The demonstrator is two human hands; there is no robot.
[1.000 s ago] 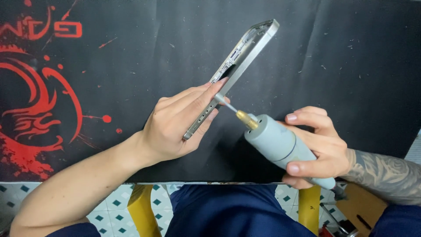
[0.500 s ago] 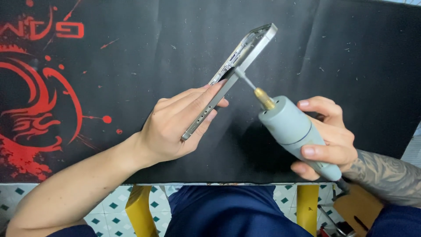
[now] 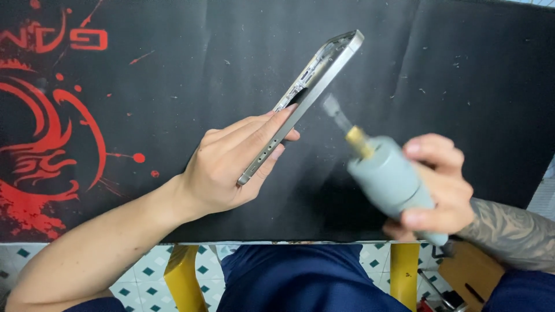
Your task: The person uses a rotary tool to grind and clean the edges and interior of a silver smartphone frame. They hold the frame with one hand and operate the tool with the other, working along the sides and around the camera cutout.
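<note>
Tool tip blurred (right hand)

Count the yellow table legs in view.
2: one yellow leg below the mat's edge by the left forearm, the other under the right hand holding the grey tool.

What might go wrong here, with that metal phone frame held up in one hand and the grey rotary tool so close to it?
1. The left hand holds the silver metal phone frame up off the black desk mat with nothing bracing it, so it might slip.
2. The grey rotary tool in the right hand looks motion-blurred; its bit is near the left hand's fingertips and could nick them or scratch the frame.
</note>
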